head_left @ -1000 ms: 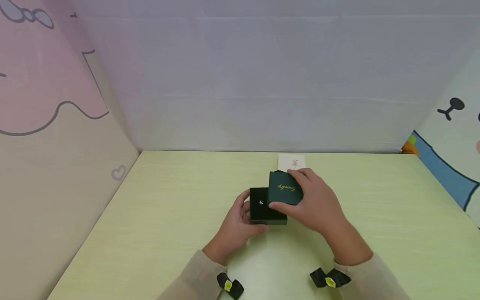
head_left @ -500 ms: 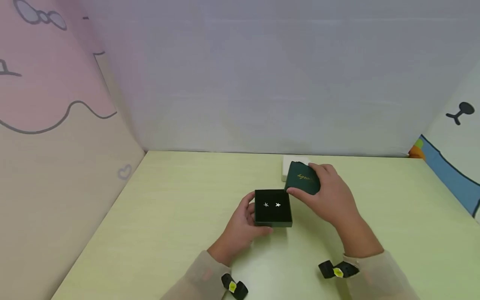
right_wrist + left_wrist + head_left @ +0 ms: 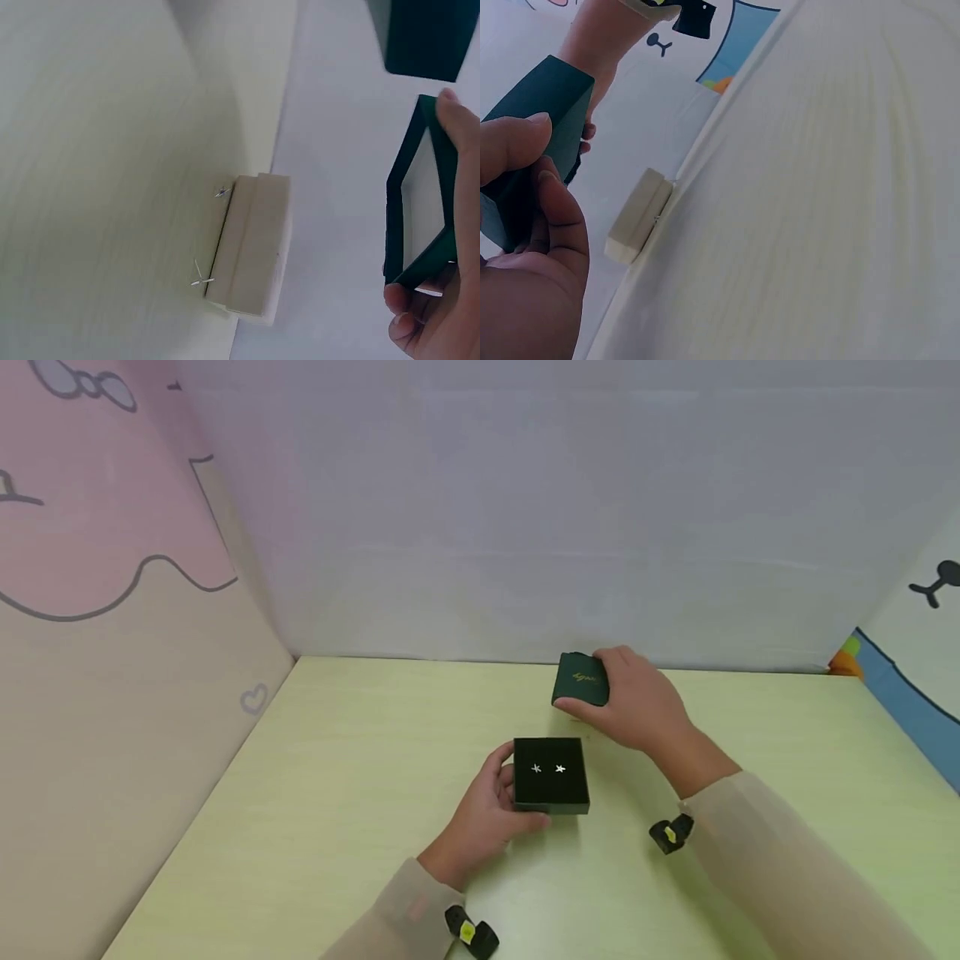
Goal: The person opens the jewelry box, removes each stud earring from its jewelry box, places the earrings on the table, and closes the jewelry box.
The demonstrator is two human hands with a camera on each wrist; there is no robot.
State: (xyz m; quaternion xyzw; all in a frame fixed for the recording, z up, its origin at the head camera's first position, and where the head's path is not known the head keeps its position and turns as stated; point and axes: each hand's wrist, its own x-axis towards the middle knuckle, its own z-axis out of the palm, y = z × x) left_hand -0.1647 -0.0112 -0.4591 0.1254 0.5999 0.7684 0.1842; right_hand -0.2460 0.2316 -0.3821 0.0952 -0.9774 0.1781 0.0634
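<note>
In the head view my left hand (image 3: 480, 818) grips the left side of a dark green jewelry box base (image 3: 551, 797), thumb along the front. Two small silver star-shaped earrings (image 3: 560, 769) sit on its black insert. Beyond it, my right hand (image 3: 641, 697) holds the green lid (image 3: 577, 681) with gold lettering, raised off the table between thumb and fingers. The right wrist view shows the lid's pale hollow inside (image 3: 421, 210) and, above it, a corner of the box base (image 3: 427, 37).
A closed off-white box (image 3: 259, 247) stands near the table's back edge, hidden behind the lid in the head view. Two tiny silver pieces (image 3: 201, 282) lie on the table beside it. Printed cloth walls (image 3: 480, 527) enclose the back and sides.
My right hand has lifted the lid off to the right, then carried it away toward the back of the table, uncovering both earrings. The left hand keeps the box base nearly in place.
</note>
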